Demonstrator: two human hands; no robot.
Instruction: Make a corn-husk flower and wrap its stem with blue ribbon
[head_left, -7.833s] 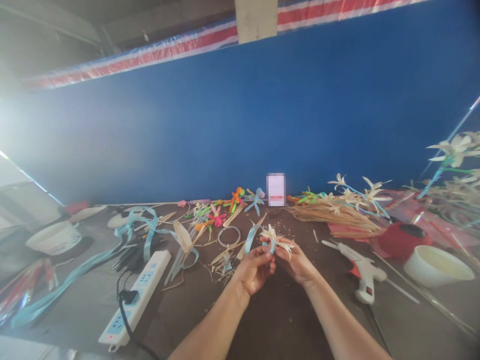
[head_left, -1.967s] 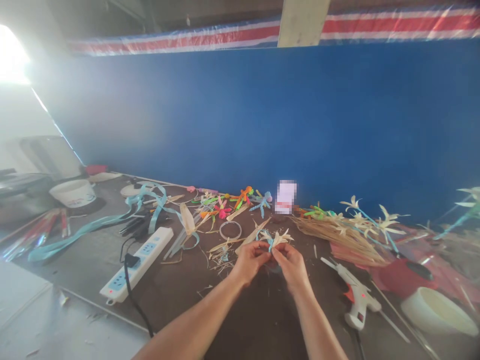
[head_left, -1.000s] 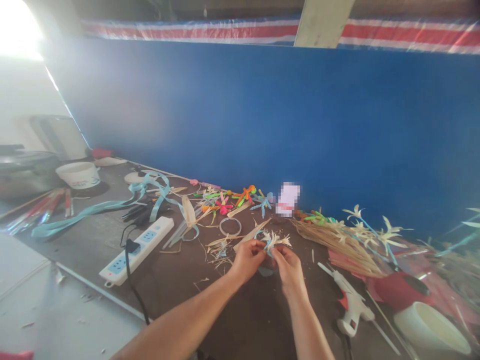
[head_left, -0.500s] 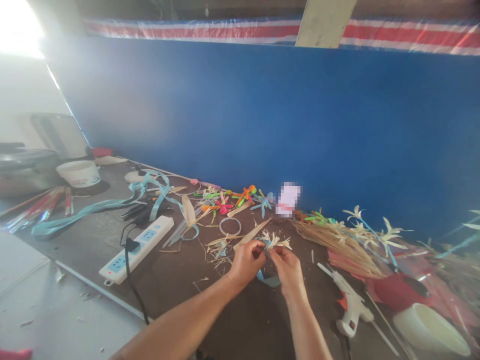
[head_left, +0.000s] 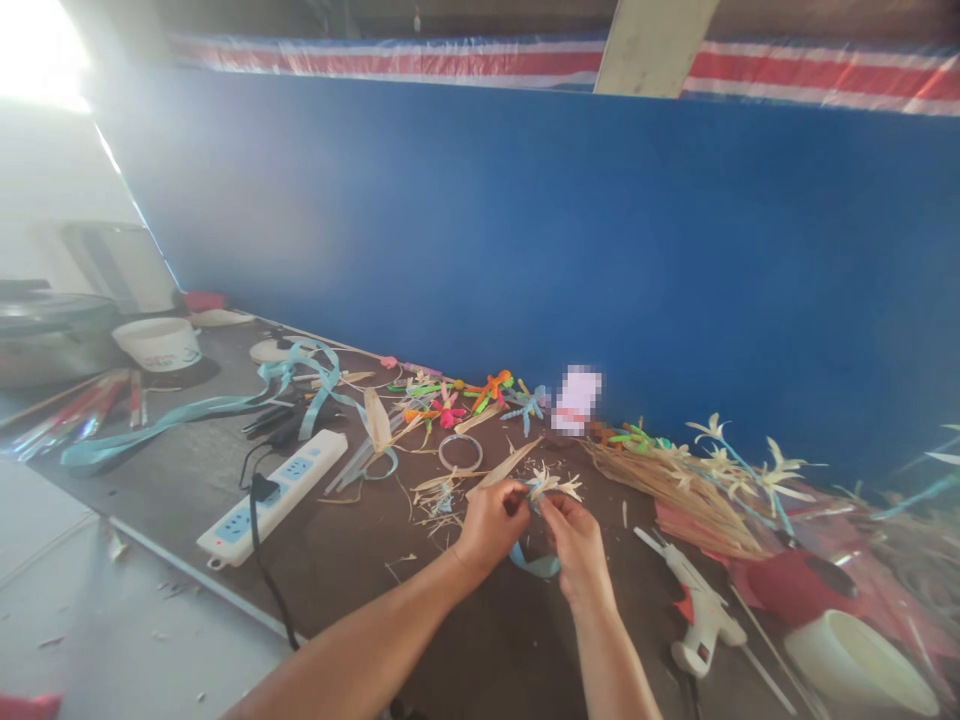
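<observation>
Head camera, and both hands are right in the thick of it! The left hand (head_left: 489,522) has its fingertips pinched in at the base of a pale flower (head_left: 555,483); the right hand (head_left: 581,535) nips it from the other side, thumb and fingers together. Exactly what sits under each grip is partly hidden. The flower is up between the two, over the dark surface (head_left: 495,640), with a blue ribbon (head_left: 536,566) looping below. Just beyond the left hand, a dry husk strip (head_left: 506,470), and a silver ring (head_left: 481,460) lying near it. Out right, the glue gun (head_left: 705,622) on its side; across on the left, the power strip (head_left: 266,510), plug in!
</observation>
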